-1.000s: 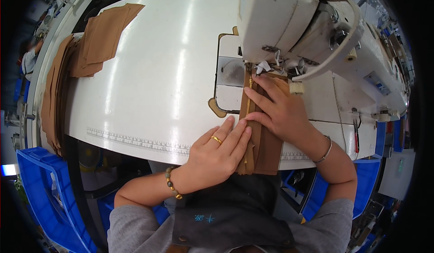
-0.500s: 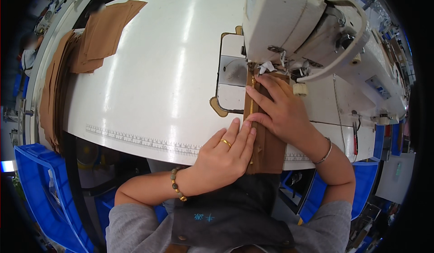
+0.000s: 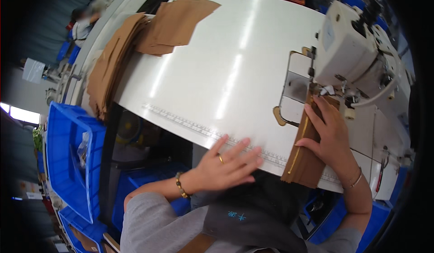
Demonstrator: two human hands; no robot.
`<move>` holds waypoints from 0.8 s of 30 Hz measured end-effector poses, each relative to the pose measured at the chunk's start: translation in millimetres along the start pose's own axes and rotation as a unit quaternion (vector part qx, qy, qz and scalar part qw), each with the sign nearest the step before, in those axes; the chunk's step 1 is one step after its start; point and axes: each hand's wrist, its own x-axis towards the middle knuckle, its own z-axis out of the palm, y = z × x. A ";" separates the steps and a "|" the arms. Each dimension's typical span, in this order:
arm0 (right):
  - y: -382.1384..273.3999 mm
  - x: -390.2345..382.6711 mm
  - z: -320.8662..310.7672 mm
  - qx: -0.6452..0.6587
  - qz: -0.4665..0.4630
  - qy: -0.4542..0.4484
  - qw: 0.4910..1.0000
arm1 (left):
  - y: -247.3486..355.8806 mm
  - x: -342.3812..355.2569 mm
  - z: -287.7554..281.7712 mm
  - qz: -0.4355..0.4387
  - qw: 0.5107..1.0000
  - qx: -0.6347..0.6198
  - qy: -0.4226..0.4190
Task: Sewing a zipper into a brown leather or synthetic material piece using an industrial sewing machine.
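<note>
My right hand [image 3: 327, 133] lies with spread fingers on a brown fabric piece [image 3: 309, 171] that has a gold zipper [image 3: 299, 150] along it. The far end of that piece is under the head of a white sewing machine [image 3: 348, 49]; the needle itself is hidden. Over the table's front edge, apart from the fabric, is my left hand [image 3: 228, 165], its fingers stretched out and slightly blurred, holding nothing. At the far left of the table lie a thick stack of brown fabric pieces [image 3: 113, 63] and a looser overlapping pile [image 3: 181, 25].
A printed ruler [image 3: 199, 126] runs along the front edge of the white table [image 3: 199, 81]. Blue bins [image 3: 72, 162] stand at the left below it, with another blue bin [image 3: 370, 221] at the lower right. A person [image 3: 82, 27] sits beyond the table at the far left.
My left hand has lifted off the zippered fabric and moved left. The view has swung to the left, so the machine appears farther right. My right hand stays on the fabric.
</note>
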 end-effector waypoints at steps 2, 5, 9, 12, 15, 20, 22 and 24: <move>-0.8 0.2 0.4 -0.002 0.021 0.002 1.000 | -58.2 -13.6 -23.4 -0.110 0.987 0.111 -0.018; -0.4 -1.0 1.6 -0.001 0.027 -0.006 1.000 | -166.1 -29.0 -71.0 -0.238 0.931 0.271 0.055; 1.5 -2.3 2.8 -0.007 0.016 0.003 1.000 | -265.0 -57.0 -132.3 -0.458 0.841 0.247 0.148; 1.6 -2.7 2.6 -0.016 0.014 0.002 1.000 | -293.9 -78.2 -144.1 -0.527 0.801 0.282 0.045; 0.9 -2.5 2.7 -0.009 0.018 0.000 1.000 | -307.0 -92.2 -143.7 -0.473 0.826 0.306 0.032; 1.7 -2.5 3.2 -0.013 0.009 0.000 1.000 | -319.5 -102.5 -151.0 -0.438 0.839 0.323 0.023; 1.8 -2.5 3.3 -0.015 0.008 0.002 1.000 | -319.5 -103.0 -154.1 -0.423 0.853 0.306 0.033; 1.3 -2.2 3.0 -0.015 0.012 0.006 1.000 | -316.8 -99.5 -159.0 -0.412 0.851 0.325 0.018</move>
